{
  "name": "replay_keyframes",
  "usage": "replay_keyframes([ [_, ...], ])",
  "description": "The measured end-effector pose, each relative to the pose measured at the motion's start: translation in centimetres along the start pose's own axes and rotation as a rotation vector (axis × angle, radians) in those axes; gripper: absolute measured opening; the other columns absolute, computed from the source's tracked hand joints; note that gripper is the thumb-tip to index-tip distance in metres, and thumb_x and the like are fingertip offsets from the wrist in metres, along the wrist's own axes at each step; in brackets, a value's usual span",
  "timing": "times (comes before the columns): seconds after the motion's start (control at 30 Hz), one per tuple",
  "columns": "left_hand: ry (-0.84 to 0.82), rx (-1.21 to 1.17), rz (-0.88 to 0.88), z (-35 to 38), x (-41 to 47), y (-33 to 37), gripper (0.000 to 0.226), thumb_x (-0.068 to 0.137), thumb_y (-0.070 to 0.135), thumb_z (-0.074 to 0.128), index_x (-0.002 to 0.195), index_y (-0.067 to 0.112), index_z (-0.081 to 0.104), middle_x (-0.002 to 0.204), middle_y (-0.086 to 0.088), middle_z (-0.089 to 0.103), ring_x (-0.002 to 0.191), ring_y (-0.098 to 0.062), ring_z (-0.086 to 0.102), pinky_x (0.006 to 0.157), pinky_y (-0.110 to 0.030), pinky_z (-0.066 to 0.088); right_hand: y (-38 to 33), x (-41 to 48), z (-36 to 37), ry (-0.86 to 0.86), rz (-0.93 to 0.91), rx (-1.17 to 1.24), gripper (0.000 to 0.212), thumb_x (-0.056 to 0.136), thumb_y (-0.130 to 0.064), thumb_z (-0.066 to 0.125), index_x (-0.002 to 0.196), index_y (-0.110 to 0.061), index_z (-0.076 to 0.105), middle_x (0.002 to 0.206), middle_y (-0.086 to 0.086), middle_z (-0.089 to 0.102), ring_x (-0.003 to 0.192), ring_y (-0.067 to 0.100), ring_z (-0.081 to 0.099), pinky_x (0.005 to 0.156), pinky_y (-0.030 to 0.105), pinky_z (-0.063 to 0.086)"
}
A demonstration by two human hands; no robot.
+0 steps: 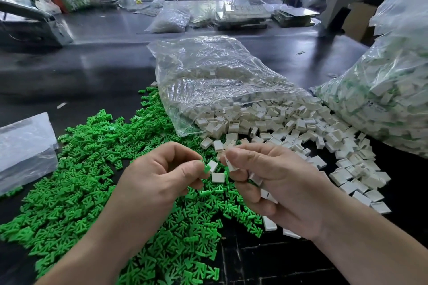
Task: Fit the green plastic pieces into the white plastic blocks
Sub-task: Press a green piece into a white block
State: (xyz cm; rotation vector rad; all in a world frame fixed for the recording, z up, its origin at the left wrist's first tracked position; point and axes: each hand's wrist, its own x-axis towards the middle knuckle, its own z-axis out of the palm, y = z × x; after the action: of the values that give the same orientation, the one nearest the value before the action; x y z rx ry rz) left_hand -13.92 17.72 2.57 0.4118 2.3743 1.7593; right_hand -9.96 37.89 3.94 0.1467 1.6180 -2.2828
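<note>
My left hand [166,171] pinches a small green plastic piece [206,168] between thumb and forefinger, just above a wide heap of green pieces [92,169]. My right hand [273,183] pinches a white plastic block [229,164] at its fingertips and holds several more white blocks [266,194] against the palm under curled fingers. The two hands are a few centimetres apart. Two loose white blocks [217,177] show between them. A pile of white blocks [301,132] spreads to the right.
A clear plastic bag [208,81] of white blocks lies open behind the hands. A large full bag [389,90] stands at the right. A folded clear bag [25,146] lies at the left. The dark table [97,71] carries more bags and trays at the back.
</note>
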Motion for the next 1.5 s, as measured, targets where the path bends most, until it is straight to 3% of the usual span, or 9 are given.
replay_keyframes([
  [0.1,-0.031,-0.297,-0.064,0.1,0.2,0.1,0.022,0.074,0.032,0.079,0.094,0.027,0.074,0.085,-0.010,0.075,0.072,-0.019,0.071,0.060,-0.025,0.052,0.0,0.0,-0.1,-0.040,-0.003,0.105,0.016,0.083,-0.019,0.077,0.088,-0.012,0.063,0.076,0.007,0.060,0.045,0.009,0.046,0.032,0.016,0.031],
  [0.23,-0.048,-0.423,-0.064,0.2,0.1,0.3,0.027,0.070,0.031,0.075,0.094,0.020,0.076,0.085,-0.015,0.074,0.071,-0.021,0.070,0.056,-0.023,0.053,0.0,0.0,0.0,-0.037,-0.012,0.083,0.012,0.082,-0.018,0.070,0.087,-0.012,0.061,0.080,0.012,0.066,0.042,0.011,0.047,0.033,0.016,0.031],
  [0.37,-0.033,-0.459,-0.036,0.6,-0.2,0.7,0.025,0.066,0.036,0.077,0.085,0.020,0.074,0.081,-0.016,0.073,0.068,-0.024,0.069,0.055,-0.024,0.052,0.2,-0.1,0.5,0.020,-0.037,-0.098,0.015,0.096,-0.022,0.065,0.081,-0.019,0.063,0.073,0.005,0.059,0.043,0.012,0.043,0.035,0.016,0.028],
  [0.57,-0.019,-0.442,-0.005,1.2,-0.5,0.9,0.017,0.071,0.033,0.073,0.083,0.021,0.074,0.078,-0.015,0.073,0.064,-0.023,0.068,0.054,-0.025,0.053,0.4,-0.2,0.8,0.044,-0.137,-0.229,0.017,0.096,-0.028,0.064,0.087,-0.014,0.069,0.069,0.001,0.055,0.044,0.012,0.043,0.036,0.018,0.029],
  [0.97,0.033,-0.343,0.108,1.7,-1.1,1.2,0.014,0.074,0.031,0.077,0.084,0.021,0.073,0.075,-0.013,0.073,0.065,-0.024,0.070,0.056,-0.023,0.054,1.0,-0.2,0.3,0.010,-0.290,-0.372,0.017,0.094,-0.038,0.065,0.101,-0.027,0.076,0.065,-0.002,0.052,0.048,0.010,0.047,0.037,0.022,0.034],
  [1.13,-0.046,-0.463,0.065,1.7,-0.9,1.0,0.024,0.077,0.040,0.076,0.086,0.018,0.073,0.074,-0.016,0.071,0.062,-0.025,0.067,0.056,-0.025,0.052,0.7,-0.1,0.2,-0.022,-0.208,-0.262,0.015,0.087,-0.033,0.068,0.094,-0.021,0.073,0.067,-0.001,0.056,0.046,0.011,0.047,0.037,0.020,0.032],
  [1.27,-0.234,-0.683,0.008,2.1,-0.8,0.9,0.041,0.078,0.041,0.077,0.106,0.012,0.070,0.067,-0.015,0.066,0.053,-0.021,0.062,0.048,-0.027,0.050,0.5,-0.5,0.3,-0.122,-0.153,-0.194,0.029,0.091,-0.029,0.062,0.100,-0.002,0.064,0.069,0.004,0.056,0.043,0.011,0.045,0.034,0.017,0.030],
  [1.33,-0.339,-0.803,-0.019,2.2,-0.9,1.0,0.037,0.083,0.036,0.074,0.109,0.010,0.069,0.067,-0.014,0.066,0.052,-0.020,0.063,0.045,-0.026,0.051,0.3,-0.7,0.3,-0.161,-0.115,-0.159,0.040,0.090,-0.029,0.061,0.110,0.005,0.060,0.068,0.003,0.055,0.043,0.010,0.045,0.034,0.016,0.028],
  [1.5,-0.419,-0.944,-0.091,2.5,-0.9,0.9,0.026,0.077,0.025,0.081,0.096,0.010,0.071,0.062,-0.015,0.067,0.045,-0.021,0.064,0.041,-0.026,0.052,-0.2,-0.9,0.3,-0.225,-0.086,-0.180,0.025,0.092,-0.026,0.061,0.094,0.000,0.062,0.074,0.017,0.050,0.042,0.010,0.042,0.033,0.016,0.027],
])
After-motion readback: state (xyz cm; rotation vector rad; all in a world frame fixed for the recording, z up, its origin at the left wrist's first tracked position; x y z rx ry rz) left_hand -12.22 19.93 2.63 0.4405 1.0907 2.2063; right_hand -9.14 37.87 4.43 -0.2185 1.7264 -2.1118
